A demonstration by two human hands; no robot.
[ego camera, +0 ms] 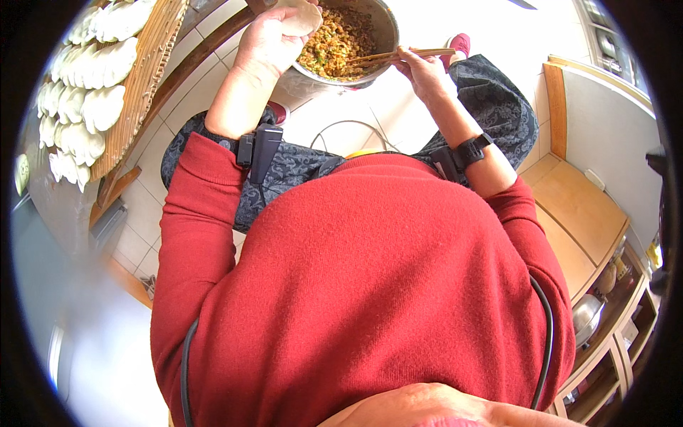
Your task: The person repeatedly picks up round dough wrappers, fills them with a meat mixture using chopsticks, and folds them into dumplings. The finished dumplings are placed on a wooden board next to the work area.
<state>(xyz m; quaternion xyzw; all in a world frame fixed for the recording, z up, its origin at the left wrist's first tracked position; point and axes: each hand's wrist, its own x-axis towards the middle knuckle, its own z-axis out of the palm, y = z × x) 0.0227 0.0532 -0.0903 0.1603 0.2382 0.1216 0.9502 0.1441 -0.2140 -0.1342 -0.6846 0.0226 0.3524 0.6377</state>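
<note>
My left hand [269, 45] holds a round dumpling wrapper [301, 20] at the left rim of a metal pot [388, 32]. Chopped filling [336, 45], brownish orange with green bits, lies in the pot. From the pot's right side, my right hand [424, 72] grips a pair of wooden chopsticks [381, 57], whose tips reach into the filling. Whether any filling sits on the wrapper cannot be made out. Off to the left, several rows of folded white dumplings [96, 64] rest on a tray of woven stalks [144, 80].
A wooden table edge [181, 74] curves between the tray and my left arm. On the tiled floor, a dark cable [347, 123] loops below the pot. To the right stands a wooden cabinet [579, 200], with a metal bowl [587, 317] on a shelf.
</note>
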